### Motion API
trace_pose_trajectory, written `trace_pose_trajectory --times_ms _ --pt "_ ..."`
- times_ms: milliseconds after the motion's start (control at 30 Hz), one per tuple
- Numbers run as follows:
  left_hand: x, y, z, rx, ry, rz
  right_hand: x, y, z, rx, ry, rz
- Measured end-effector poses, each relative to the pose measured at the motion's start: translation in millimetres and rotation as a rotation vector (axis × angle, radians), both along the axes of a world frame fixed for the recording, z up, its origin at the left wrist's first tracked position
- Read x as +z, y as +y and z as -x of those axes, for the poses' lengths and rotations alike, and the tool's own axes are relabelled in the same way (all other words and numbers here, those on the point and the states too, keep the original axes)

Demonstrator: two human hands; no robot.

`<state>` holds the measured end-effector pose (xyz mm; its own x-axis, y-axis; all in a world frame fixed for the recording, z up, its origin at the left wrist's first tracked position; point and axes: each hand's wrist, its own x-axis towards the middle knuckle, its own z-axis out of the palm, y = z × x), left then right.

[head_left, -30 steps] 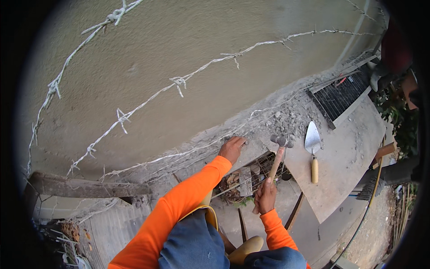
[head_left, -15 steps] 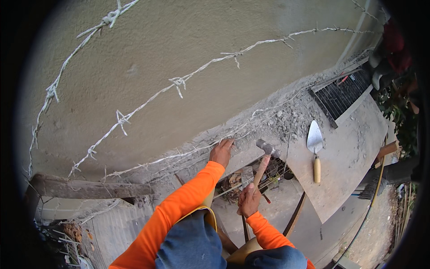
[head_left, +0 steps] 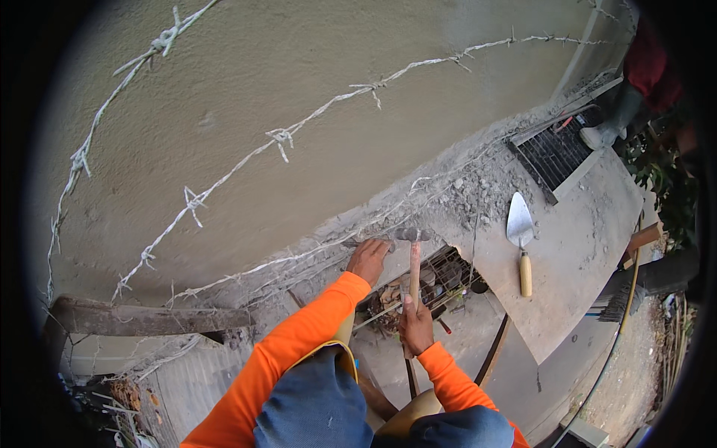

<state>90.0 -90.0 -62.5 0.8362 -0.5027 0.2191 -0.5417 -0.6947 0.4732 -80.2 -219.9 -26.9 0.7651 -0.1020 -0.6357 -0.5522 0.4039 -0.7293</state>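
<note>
My right hand (head_left: pixel 416 326) grips the wooden handle of a hammer (head_left: pixel 414 261). The hammer's grey metal head (head_left: pixel 413 234) is close beside the fingers of my left hand (head_left: pixel 368 259), at the foot of the wall. The left hand is closed round what looks like a chisel (head_left: pixel 350 243); only a dark end of it shows past the fingers, the rest is hidden. To the right, a pointed trowel (head_left: pixel 520 231) with a wooden handle lies on a pale board (head_left: pixel 553 291), out of my hands.
Barbed wire (head_left: pixel 280 136) runs across the plastered wall (head_left: pixel 246 67), one strand low by my left hand. Rubble (head_left: pixel 467 190) lies along the wall's base. A dark grate (head_left: pixel 556 153) and another person's boot (head_left: pixel 609 131) are at far right. Debris shows through a gap (head_left: pixel 441 280) below the hammer.
The hammer has swung left, its head now beside my left hand and its handle more upright. The other person's boot has come further into view by the grate.
</note>
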Motion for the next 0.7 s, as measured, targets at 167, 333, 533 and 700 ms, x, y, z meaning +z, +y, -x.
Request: trace_pose_trajectory --times_ms 167,333,533,700 --pt "0.8 5.9 0.9 0.054 -0.146 0.095 -1.1 -4.9 7.9 -0.133 -0.092 -0.021" --pt "-6.5 22.9 -8.7 0.189 -0.059 0.153 -1.5 9.7 5.1 -0.173 -0.193 -0.057" --pt "-10.3 20.8 -5.5 0.234 -0.079 0.128 -5.2 25.1 0.6 0.074 -0.038 -0.061" --pt "14.5 20.2 11.4 0.068 -0.022 0.169 -7.0 21.1 12.2 -0.048 -0.154 -0.08"
